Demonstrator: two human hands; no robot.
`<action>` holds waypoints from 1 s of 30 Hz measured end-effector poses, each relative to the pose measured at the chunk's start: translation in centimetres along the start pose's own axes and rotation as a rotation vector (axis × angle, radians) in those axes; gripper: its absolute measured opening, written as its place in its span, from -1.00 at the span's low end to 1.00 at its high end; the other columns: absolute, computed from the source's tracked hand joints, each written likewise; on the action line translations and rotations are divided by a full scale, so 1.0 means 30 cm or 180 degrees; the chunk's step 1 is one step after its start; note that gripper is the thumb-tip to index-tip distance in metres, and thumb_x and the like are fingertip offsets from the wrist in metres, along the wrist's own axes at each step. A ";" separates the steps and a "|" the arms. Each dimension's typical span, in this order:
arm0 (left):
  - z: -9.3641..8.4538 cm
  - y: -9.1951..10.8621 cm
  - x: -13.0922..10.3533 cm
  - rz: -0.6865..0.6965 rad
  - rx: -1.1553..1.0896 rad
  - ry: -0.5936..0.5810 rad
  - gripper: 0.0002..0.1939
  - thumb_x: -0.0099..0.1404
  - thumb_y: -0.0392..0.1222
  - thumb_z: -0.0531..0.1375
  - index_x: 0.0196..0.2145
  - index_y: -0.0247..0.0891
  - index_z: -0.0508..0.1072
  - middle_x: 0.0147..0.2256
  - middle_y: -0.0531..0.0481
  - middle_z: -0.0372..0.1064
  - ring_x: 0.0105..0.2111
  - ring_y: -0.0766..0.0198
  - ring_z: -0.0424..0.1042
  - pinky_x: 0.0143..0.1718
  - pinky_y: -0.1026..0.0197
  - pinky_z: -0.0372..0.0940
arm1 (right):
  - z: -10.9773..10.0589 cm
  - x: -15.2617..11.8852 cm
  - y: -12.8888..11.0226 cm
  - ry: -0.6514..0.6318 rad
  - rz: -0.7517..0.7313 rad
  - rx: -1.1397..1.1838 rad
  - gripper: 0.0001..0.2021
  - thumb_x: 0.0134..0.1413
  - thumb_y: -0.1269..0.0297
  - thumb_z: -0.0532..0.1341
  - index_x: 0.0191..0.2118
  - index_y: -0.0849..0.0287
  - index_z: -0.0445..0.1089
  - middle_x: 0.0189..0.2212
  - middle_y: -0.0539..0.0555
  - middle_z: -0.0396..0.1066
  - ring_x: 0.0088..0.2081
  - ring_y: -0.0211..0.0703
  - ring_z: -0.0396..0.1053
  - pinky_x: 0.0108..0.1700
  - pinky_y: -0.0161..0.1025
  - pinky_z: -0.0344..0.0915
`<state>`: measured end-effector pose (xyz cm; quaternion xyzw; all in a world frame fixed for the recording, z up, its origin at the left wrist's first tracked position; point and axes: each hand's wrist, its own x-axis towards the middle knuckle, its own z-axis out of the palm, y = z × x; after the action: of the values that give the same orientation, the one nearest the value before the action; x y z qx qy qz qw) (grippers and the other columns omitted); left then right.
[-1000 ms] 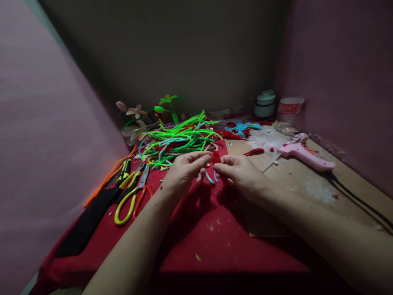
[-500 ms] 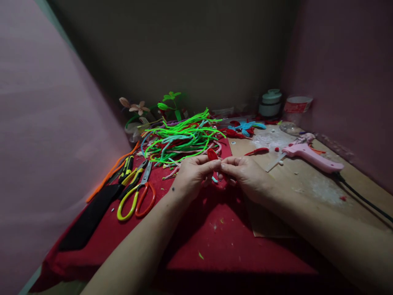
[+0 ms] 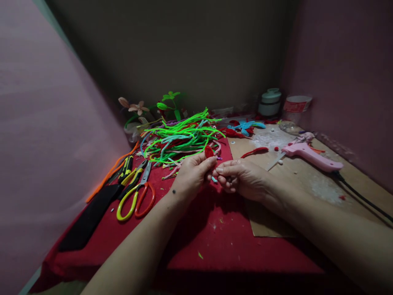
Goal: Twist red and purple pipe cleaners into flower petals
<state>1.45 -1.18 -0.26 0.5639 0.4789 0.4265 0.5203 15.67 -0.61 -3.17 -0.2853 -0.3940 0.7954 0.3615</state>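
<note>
Between thumb and fingers, my left hand (image 3: 194, 171) pinches a small red fuzzy piece (image 3: 209, 152), whose rounded top sticks up above the fingertips. Close on its right, my right hand (image 3: 236, 174) is closed in a pinch at the lower end of that piece. What lies between the right fingertips is too small to make out. Both hands are above the red cloth (image 3: 215, 241), in front of a pile of green, red and pale pipe cleaners (image 3: 184, 137). Another red strip (image 3: 255, 152) lies on the brown board beyond the right hand.
Scissors (image 3: 143, 192), pliers (image 3: 134, 175) and a black strap (image 3: 89, 221) lie at the left. A pink glue gun (image 3: 316, 155) with its cord rests on the board (image 3: 294, 192) at right. Fuzzy flowers (image 3: 138, 108), a lidded jar (image 3: 270, 102) and a cup (image 3: 296, 107) stand behind.
My left hand has shifted slightly left with the red piece. The fingertips of the two hands have come a little apart, and my right hand's fingers have curled lower.
</note>
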 end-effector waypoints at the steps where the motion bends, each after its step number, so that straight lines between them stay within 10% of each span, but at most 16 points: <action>1: 0.005 0.002 -0.002 0.0047 0.0170 0.0043 -0.77 0.13 -0.15 0.15 -0.58 -0.34 0.29 -0.70 0.13 0.21 -0.73 0.53 0.10 -0.69 0.43 -0.02 | -0.001 0.001 -0.003 0.0029 0.0081 -0.0028 -0.92 -0.15 0.42 0.20 -0.52 0.34 0.40 -0.71 -0.03 0.25 -0.70 -0.46 0.09 -0.67 -0.44 -0.09; 17: 0.008 -0.005 -0.007 0.0381 0.0951 0.0224 -0.80 0.19 -0.15 0.07 -0.54 -0.28 0.25 -0.76 0.21 0.11 -0.77 0.51 0.02 -0.70 0.39 -0.06 | 0.012 -0.014 -0.027 0.0240 0.0649 -0.0404 -0.92 -0.20 0.45 0.13 -0.58 0.32 0.33 -0.78 -0.08 0.13 -0.76 -0.47 0.00 -0.71 -0.44 -0.20; 30: 0.021 -0.003 -0.013 0.0063 0.0204 0.0468 -0.72 0.12 -0.11 0.16 -0.62 -0.29 0.22 -0.76 0.18 0.10 -0.78 0.51 0.04 -0.72 0.39 -0.09 | 0.018 -0.007 0.000 0.0165 0.0348 -0.0537 -0.87 -0.08 0.34 0.17 -0.53 0.29 0.34 -0.72 -0.05 0.23 -0.72 -0.43 0.11 -0.68 -0.42 -0.04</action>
<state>1.98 -1.66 -0.42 0.5521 0.5237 0.4563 0.4612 15.40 -1.01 -2.86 -0.3563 -0.4339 0.7703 0.3023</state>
